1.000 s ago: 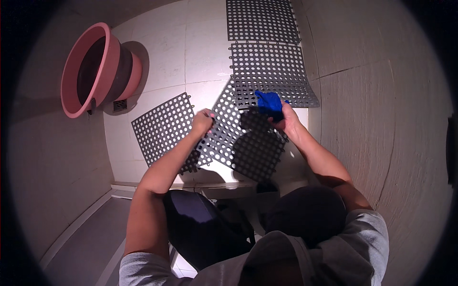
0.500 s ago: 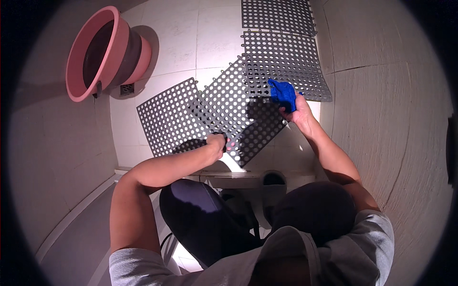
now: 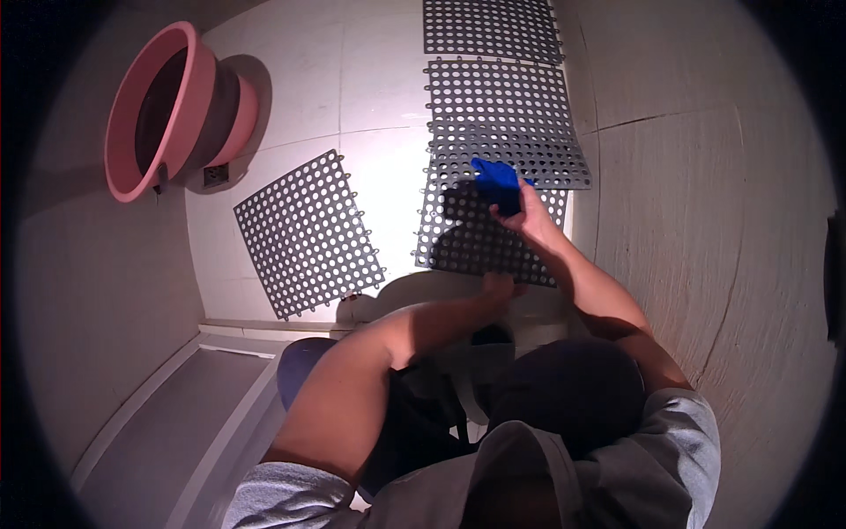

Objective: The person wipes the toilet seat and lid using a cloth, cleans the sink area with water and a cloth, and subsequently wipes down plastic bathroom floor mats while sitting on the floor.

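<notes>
My right hand is closed on a crumpled blue cloth held above the mats. Beneath it lies a dark perforated floor mat, its far part meeting or overlapping a second perforated mat behind it. My left hand grips the first mat's near edge, with its fingertips partly hidden in shadow. A separate perforated mat rests at an angle on the pale floor to the left. Small connector loops stick out along the mats' edges.
A pink collapsible basin leans at the far left beside a small floor drain. Another perforated mat lies at the back. A wall rises on the right, and a low ledge runs nearby.
My left hand has moved right, swinging the near mat from its slanted position into rough line with the mats behind. It no longer overlaps the left mat. The cloth stays in my right hand.
</notes>
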Demonstrator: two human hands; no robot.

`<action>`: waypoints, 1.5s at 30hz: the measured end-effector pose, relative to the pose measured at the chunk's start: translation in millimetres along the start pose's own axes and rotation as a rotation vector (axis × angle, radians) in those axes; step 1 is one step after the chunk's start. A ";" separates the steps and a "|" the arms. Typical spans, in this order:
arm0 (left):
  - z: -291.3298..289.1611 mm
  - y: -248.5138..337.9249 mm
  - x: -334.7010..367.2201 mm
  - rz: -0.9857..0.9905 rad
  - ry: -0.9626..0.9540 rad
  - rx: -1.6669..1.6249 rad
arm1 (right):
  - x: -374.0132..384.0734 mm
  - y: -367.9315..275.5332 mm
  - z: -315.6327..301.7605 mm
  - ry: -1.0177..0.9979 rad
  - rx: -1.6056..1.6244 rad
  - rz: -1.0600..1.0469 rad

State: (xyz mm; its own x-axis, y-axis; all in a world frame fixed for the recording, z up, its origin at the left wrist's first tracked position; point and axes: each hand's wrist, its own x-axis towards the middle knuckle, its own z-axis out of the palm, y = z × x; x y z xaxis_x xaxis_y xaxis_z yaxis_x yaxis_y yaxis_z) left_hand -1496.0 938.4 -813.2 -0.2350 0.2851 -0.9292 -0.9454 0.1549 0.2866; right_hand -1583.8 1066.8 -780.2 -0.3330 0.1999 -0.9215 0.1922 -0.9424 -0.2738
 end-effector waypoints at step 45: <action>-60.9 232.9 -5.0 0.439 -0.048 0.021 | 3.2 -21.6 -43.7 -0.278 -0.974 0.146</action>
State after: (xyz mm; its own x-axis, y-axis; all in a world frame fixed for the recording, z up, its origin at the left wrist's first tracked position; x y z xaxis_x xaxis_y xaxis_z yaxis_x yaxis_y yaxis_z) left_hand -1728.7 915.5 -756.1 -0.6022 0.3721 -0.7063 -0.7533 0.0284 0.6571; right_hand -1548.7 1099.5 -789.3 -0.4246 -0.0853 -0.9014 0.8736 -0.3003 -0.3831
